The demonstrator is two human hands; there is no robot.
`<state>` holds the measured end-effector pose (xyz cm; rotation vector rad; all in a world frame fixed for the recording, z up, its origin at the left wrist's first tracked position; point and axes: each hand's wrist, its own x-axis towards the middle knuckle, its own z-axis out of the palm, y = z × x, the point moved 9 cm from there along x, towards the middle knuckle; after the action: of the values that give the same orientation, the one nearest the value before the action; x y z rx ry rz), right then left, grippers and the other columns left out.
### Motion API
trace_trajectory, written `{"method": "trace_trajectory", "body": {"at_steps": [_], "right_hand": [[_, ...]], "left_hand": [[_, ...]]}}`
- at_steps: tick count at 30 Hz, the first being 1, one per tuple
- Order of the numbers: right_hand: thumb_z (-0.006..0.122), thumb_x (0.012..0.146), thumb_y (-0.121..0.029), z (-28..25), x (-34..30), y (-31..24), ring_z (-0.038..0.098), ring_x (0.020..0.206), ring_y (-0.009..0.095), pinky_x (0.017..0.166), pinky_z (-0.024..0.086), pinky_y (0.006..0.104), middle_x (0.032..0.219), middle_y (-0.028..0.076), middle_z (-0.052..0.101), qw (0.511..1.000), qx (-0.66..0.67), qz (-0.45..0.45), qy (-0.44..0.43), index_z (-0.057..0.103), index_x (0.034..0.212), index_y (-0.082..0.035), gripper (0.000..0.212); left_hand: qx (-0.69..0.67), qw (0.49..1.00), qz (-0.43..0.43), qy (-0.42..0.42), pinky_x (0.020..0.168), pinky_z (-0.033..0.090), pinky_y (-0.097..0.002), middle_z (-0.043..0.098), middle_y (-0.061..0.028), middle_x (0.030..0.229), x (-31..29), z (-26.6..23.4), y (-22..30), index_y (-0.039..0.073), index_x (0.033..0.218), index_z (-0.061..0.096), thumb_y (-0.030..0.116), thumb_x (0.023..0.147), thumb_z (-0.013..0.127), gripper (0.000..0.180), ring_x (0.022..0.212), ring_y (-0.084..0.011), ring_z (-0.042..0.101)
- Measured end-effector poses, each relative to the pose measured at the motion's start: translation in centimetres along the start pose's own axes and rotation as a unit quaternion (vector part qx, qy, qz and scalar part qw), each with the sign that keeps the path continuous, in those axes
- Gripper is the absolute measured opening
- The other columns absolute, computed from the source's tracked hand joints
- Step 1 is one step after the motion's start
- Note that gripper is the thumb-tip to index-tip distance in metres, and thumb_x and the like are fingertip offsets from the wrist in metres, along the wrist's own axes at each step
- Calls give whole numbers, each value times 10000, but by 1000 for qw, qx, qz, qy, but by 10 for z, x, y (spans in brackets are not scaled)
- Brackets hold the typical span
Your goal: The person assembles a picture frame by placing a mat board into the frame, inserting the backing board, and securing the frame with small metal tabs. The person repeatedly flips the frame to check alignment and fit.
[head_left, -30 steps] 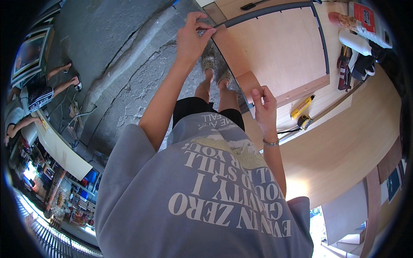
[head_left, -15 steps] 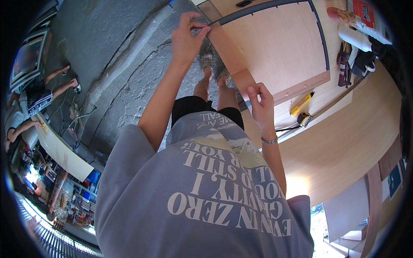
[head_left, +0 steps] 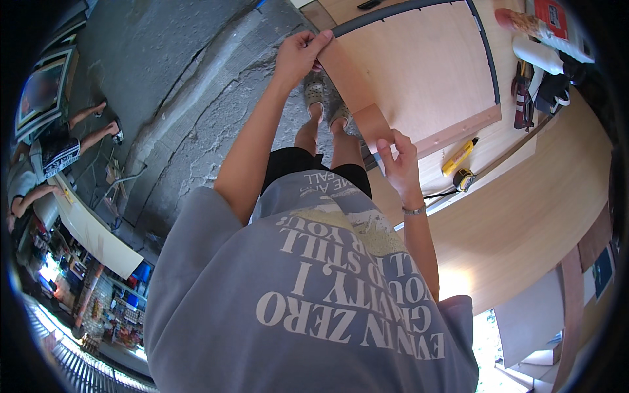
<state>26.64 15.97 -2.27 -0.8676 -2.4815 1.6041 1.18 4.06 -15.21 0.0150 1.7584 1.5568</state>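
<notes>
A dark picture frame (head_left: pixel 486 39) lies on the table with its pale wooden back board (head_left: pixel 426 65) facing up. A strip of brown tape (head_left: pixel 350 82) runs along its left side, with another piece (head_left: pixel 375 124) overlapping at the near end. Lighter brown tape (head_left: pixel 452 133) covers the near side. At the far left corner my left hand (head_left: pixel 300 60) is closed, thumb on top of the frame's taped corner and fingers curled at its edge. My right hand (head_left: pixel 401 165) is beside the near left corner, thumb and fingers apart, close to the overlapping tape piece.
A yellow utility knife (head_left: pixel 460 157) and a tape measure (head_left: pixel 464 180) lie near the frame. Bottles, including a white one (head_left: pixel 537 56), and dark tools stand at the right. A pale curved-looking board (head_left: pixel 524 223) extends nearer. At far left another person (head_left: pixel 46 154) works at a long panel (head_left: pixel 98 229).
My left hand has moved right and down onto the frame's corner, its thumb now pressed there. My right hand has shifted slightly down, its thumb coming off the tape piece.
</notes>
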Motion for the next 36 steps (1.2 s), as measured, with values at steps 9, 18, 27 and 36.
{"method": "trace_trajectory", "body": {"at_steps": [9, 18, 27, 36], "right_hand": [[804, 898, -281, -37, -65, 12, 542, 662, 317, 628, 438, 412, 736, 148, 580, 991, -103, 84, 9, 547, 793, -13, 385], [851, 864, -297, -60, -146, 76, 521, 553, 236, 521, 439, 340, 681, 104, 597, 979, -97, 161, 77, 573, 781, -7, 410], [809, 892, -382, -56, -144, 122, 672, 681, 398, 630, 516, 451, 780, 246, 677, 947, -198, 249, 36, 680, 886, 25, 427], [788, 892, -456, -46, -132, 119, 658, 723, 455, 633, 510, 481, 777, 279, 647, 949, -191, 247, 35, 638, 819, 26, 510]], "left_hand": [[15, 1000, 20, 17, 525, 514, -258, 692, -28, 735, 5, -10, 8, 46, 853, 698, 499, 941, 739, 463, 571, -109, 635], [-3, 999, 25, 21, 504, 491, -248, 666, -11, 704, 9, -9, 11, 47, 840, 691, 463, 945, 750, 433, 548, -98, 608], [-13, 999, 29, 12, 489, 533, -252, 671, -28, 698, 14, 1, 8, 48, 800, 670, 511, 910, 769, 486, 530, -108, 637], [1, 1000, 21, 16, 497, 501, -251, 676, -32, 750, 15, -3, 11, 27, 901, 705, 476, 949, 740, 454, 560, -108, 617]]}}
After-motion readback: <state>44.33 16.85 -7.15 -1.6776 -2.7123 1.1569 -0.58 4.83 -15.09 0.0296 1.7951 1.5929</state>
